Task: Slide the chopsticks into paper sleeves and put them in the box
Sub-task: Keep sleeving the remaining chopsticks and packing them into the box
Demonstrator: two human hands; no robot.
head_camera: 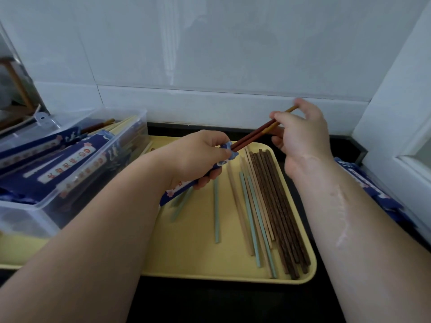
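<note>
Left forearm (93, 252) and right forearm (373, 252) fill the bottom of the view, over a dark tabletop (233, 304).

Left hand (198, 155): curled round a blue paper sleeve (178, 191), fingers pinching it near the open mouth. Sleeve runs down-left under the palm; its lower end is cut off by the forearm.

Right hand (300, 136): thumb and forefinger pinch a pair of red chopsticks (254, 134) near their yellowish top ends. Other fingers are loosely curled.

Chopstick tips are at the sleeve mouth, apparently just inside. How deep, can't tell, since the left fingers cover it. Both hands are held above a yellow tray (210, 264).

On the tray:
- dark wood chopsticks (279, 206) bunched at the right
- beige and teal ones just beside them
- one teal chopstick (217, 210) lying apart mid-tray
- a few more teal ones partly hidden under the sleeve

Clear box (70, 183) at left holds blue sleeved pairs; bare beige and red ends show at its far end. Print on the sleeves is too blurred to read. Spare sleeves (373, 190) lie right of the right forearm, mostly hidden by it. White tiled wall (210, 54) behind.
</note>
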